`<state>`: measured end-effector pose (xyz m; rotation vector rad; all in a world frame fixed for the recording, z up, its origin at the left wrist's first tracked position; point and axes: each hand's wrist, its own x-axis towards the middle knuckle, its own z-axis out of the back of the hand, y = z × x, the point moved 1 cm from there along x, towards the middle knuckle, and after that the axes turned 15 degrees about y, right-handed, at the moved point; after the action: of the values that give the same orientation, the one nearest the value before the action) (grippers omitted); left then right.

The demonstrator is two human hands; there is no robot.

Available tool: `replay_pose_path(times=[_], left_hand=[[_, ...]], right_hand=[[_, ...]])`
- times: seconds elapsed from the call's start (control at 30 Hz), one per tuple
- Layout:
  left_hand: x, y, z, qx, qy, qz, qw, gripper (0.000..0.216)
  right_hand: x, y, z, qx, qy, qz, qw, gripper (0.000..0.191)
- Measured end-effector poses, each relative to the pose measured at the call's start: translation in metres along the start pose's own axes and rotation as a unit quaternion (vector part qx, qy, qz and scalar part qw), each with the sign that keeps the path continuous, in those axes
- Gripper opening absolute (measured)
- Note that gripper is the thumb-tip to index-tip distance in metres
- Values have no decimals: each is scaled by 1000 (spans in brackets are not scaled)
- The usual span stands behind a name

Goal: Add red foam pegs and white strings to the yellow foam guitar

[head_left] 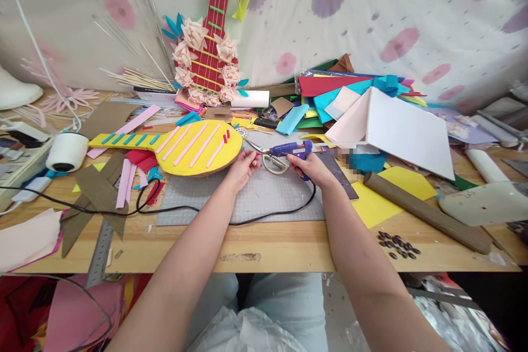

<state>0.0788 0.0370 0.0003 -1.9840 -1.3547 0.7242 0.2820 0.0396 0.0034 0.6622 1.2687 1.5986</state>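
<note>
My right hand is closed round the handle of a blue glue gun, whose nozzle points left toward my left hand. My left hand pinches a small red piece right at the nozzle tip, beside the round end of a yellow guitar-shaped craft. That craft lies flat with pink strips, blue strips on its neck and small red pieces on its body. The gun's black cable loops over the grey cutting mat.
A red guitar craft with paper flowers leans on the back wall. Coloured foam sheets pile at the back right. A cardboard tube, dark beads, a tape roll, a white roll and a metal ruler lie around.
</note>
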Motion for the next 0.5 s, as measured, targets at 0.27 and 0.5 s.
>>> replay_pose_path(times=[0.27, 0.5], left_hand=[[2, 1, 3, -3, 10, 6, 1000, 13], [2, 1, 2, -4, 8, 0, 1000, 11]], right_hand=[[0, 0, 1, 10, 1, 0, 1000, 45], [0, 0, 1, 23, -4, -1, 1000, 44]])
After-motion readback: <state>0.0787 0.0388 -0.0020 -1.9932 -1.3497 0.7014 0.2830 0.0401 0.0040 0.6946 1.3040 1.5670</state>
